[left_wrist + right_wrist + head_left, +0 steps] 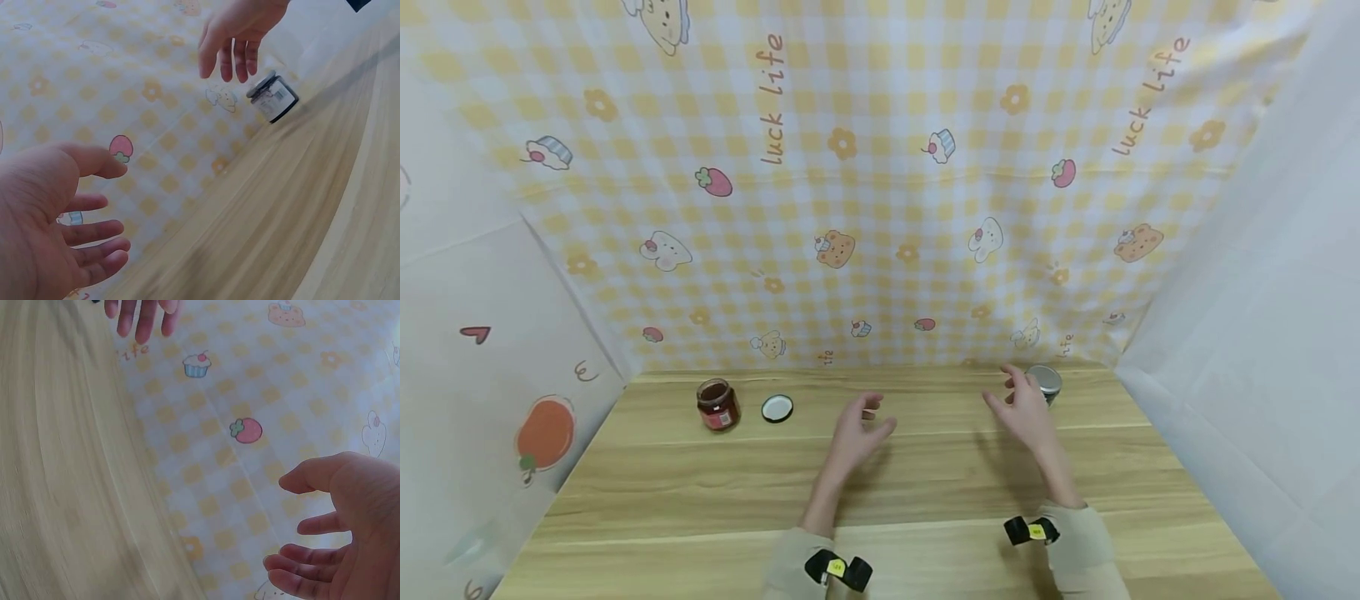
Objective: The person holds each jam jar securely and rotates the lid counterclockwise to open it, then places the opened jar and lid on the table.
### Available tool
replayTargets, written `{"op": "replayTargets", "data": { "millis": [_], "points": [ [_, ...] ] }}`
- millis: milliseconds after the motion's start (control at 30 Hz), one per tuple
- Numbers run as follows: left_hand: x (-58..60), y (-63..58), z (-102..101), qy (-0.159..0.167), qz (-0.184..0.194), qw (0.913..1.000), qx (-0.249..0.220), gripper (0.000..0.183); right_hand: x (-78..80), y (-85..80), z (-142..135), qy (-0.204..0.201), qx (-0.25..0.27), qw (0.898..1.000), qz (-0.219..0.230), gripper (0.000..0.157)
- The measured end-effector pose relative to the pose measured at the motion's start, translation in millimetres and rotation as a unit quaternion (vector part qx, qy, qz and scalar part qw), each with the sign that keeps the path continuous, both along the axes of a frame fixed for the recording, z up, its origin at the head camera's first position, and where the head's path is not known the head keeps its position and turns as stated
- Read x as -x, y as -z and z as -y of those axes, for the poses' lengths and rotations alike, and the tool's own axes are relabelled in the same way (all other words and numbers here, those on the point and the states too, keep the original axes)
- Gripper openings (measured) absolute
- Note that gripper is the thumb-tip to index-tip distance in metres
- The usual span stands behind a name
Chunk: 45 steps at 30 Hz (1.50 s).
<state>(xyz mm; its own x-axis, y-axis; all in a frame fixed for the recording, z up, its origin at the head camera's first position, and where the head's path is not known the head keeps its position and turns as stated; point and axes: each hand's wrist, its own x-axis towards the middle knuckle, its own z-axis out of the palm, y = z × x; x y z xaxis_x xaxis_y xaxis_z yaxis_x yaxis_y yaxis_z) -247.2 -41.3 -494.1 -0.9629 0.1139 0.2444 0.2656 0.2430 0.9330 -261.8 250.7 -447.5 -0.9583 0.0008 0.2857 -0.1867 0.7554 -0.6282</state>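
Hovers above light wooden table (pixel 940 471) with left grip (pixel 854 432) and right grip (pixel 1026 410) wide. Has grey-lidded glass jar (pixel 275 100) near right grip, and round white lid (pixel 777 408) between left grip and open red-labelled glass jar (pixel 718 408).

The table (pixel 932 483) shows a wood-grain surface. A yellow-and-white checked cloth (pixel 880 200) rises along its far edge; a printed sheet (pixel 467 275) borders the left edge, a pale sheet (pixel 1247 333) the right.

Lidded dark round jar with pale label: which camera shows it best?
Left wrist. The lidded dark jar shows its grey lid and pale label there, uncovered by any hand. Head gives mostly the lid's top, the side partly behind the bare right hand. Right wrist doesn't show the jar.
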Motion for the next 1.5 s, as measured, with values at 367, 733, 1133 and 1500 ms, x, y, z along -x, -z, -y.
{"op": "replayTargets", "data": {
  "millis": [367,733,1133,1500],
  "points": [
    [3.1,9.7,-22,0.021,0.006,0.9997,-0.013,0.05,3.9,3.7,-28,0.011,-0.037,0.999,0.028,0.067],
    [3.2,13.7,-41,0.038,0.029,0.9987,-0.018,0.054,14.9,7.4,-50,0.036,-0.036,0.996,0.073,0.071],
    [7.1,13.0,-57,0.051,0.034,0.9981,-0.007,0.054,24.7,10.4,-67,0.083,-0.067,0.988,0.109,0.075],
    [13.5,11.2,-70,0.058,0.053,0.9969,0.009,0.056,34.9,12.5,-74,0.09,-0.093,0.984,0.123,0.083]
  ]
}}
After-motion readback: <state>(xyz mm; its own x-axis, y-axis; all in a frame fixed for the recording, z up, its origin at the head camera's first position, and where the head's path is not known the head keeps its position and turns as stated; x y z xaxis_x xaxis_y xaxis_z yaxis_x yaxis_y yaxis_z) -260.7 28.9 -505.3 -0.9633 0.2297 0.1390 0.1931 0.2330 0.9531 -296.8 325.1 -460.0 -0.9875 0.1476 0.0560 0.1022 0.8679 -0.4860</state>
